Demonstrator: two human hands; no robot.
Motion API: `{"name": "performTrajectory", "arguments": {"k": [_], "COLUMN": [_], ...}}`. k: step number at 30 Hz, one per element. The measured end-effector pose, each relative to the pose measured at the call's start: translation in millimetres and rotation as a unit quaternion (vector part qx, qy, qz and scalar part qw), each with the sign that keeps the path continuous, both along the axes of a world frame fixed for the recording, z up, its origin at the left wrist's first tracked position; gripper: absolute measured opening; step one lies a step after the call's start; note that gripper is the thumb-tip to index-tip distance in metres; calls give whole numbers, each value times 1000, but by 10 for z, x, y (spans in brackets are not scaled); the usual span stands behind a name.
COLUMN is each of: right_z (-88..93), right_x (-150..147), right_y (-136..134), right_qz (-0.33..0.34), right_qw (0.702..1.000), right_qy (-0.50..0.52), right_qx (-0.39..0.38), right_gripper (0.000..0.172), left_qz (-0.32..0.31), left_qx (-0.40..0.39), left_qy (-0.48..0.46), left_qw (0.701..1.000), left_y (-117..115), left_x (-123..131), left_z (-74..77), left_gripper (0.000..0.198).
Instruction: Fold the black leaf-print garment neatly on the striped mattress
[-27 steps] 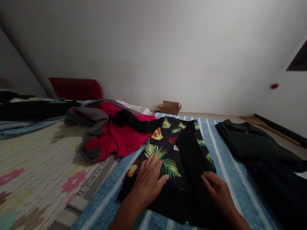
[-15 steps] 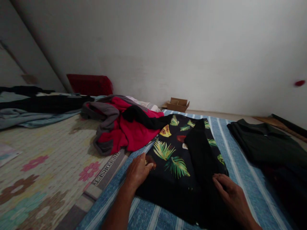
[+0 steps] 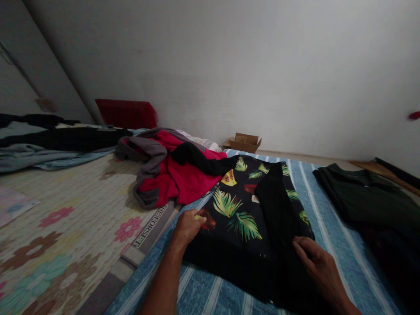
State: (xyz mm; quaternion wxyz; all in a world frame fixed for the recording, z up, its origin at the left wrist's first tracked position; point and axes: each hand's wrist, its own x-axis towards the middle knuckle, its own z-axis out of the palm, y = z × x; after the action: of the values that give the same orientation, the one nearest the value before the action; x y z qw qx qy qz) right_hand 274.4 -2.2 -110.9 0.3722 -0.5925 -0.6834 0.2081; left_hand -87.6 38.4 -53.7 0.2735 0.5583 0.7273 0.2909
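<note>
A black long-sleeved shirt (image 3: pixel 243 205) with green palm leaves and fruit printed on it lies flat on the blue striped sheet (image 3: pixel 200 288). One black sleeve is folded down across its right side; the other stretches left over a red and grey garment (image 3: pixel 187 175). My left hand (image 3: pixel 189 227) pinches the shirt's left edge near a brown printed patch. At the right edge, by the folded sleeve, my right hand (image 3: pixel 315 258) has its fingers curled on the black cloth. The right fingertips are partly hidden in shadow.
Folded dark green clothing (image 3: pixel 367 192) lies to the right. Further left, a floral mat (image 3: pixel 82 205) bears black and light blue clothes (image 3: pixel 62 144). Against the wall stand an open cardboard box (image 3: pixel 245 143) and a red case-like object (image 3: pixel 127 113).
My left hand has closed its grip on the shirt's left edge and lifted it slightly. The right hand has stayed almost in place. The view has shifted a little.
</note>
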Motion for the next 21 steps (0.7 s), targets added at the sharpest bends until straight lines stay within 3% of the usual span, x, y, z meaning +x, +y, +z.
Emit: {"name": "performTrajectory", "arguments": {"k": [5,14,19,21], "right_z": [28,113,419,624], "right_x": [-3,2,-141,-328], "right_y": [-7,0,0,51], "right_qz": [-10,8,34,94], "right_qw": [1000,1000,993,987], "right_qy": [-6,-26,-98,-114], "right_qx": [9,-7,61,70], "right_gripper": [40,40,31,29], "left_qz": [-15,-30,-14,-30], "left_qx": [8,3,10,3], "left_qy": [-181,-204,-184,-190], "left_qw": [983,978,983,981], "left_y": [10,-13,-28,-34], "left_x": [-34,16,24,28], "left_z": [0,61,99,119], "left_gripper": [19,13,13,14]}}
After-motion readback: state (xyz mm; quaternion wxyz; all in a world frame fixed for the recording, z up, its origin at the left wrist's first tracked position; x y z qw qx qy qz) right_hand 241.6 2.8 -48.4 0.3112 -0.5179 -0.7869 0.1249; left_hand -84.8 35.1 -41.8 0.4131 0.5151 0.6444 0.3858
